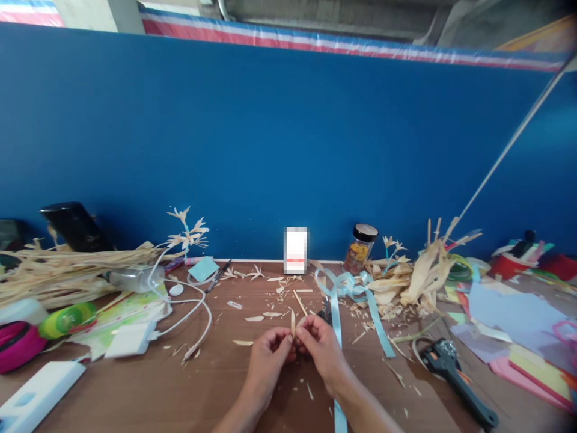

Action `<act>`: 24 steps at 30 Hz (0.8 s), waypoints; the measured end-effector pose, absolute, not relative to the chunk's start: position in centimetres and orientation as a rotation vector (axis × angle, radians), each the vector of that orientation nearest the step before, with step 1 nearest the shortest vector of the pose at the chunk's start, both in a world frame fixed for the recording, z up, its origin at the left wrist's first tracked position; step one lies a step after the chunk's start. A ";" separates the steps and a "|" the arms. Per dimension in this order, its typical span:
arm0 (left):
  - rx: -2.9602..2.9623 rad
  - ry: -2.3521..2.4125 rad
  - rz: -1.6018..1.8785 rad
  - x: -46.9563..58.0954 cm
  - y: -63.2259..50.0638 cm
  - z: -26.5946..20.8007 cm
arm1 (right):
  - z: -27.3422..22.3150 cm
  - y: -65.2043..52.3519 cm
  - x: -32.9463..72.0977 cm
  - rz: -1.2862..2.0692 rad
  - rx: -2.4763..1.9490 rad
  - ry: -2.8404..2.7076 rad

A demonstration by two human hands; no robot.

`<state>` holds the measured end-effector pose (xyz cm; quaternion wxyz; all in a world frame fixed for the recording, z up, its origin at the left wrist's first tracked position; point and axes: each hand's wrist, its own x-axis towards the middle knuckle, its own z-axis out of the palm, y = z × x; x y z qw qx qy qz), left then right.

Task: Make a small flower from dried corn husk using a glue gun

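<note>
Over the middle of the brown table (198,397), my left hand (269,359) and my right hand (323,349) meet, fingertips close together. Between their thumbs and fingers a narrow pale husk strip (293,322) points upward, pinched from both sides. Curled fingers hide its lower end. Just beyond my right hand lie scissors (325,311), partly covered by a light blue ribbon (336,319) that runs under my right wrist. Loose husk petals (255,319) and a thin stick (300,302) are scattered around my hands.
On the right are a glue gun (460,379), coloured paper (514,319) and dried corn husks (426,273). A black-lidded jar (360,246) stands by the blue partition (270,138). Leftward lie a white cable (210,319), a charger (130,338), a power strip (40,394) and husk flowers (187,231).
</note>
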<state>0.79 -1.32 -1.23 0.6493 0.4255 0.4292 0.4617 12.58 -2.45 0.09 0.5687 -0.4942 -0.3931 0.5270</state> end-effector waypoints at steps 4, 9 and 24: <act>0.992 0.986 1.049 0.8 -1.3 -1.5 | 0.1 -2.5 12.6 1.237 -1.151 -0.928; 1.015 0.988 1.029 0.8 -1.3 -1.6 | 0.2 -2.5 12.6 1.244 -1.138 -0.937; 1.009 0.994 1.020 0.9 -1.4 -0.8 | -0.4 -2.3 12.8 1.264 -1.115 -0.923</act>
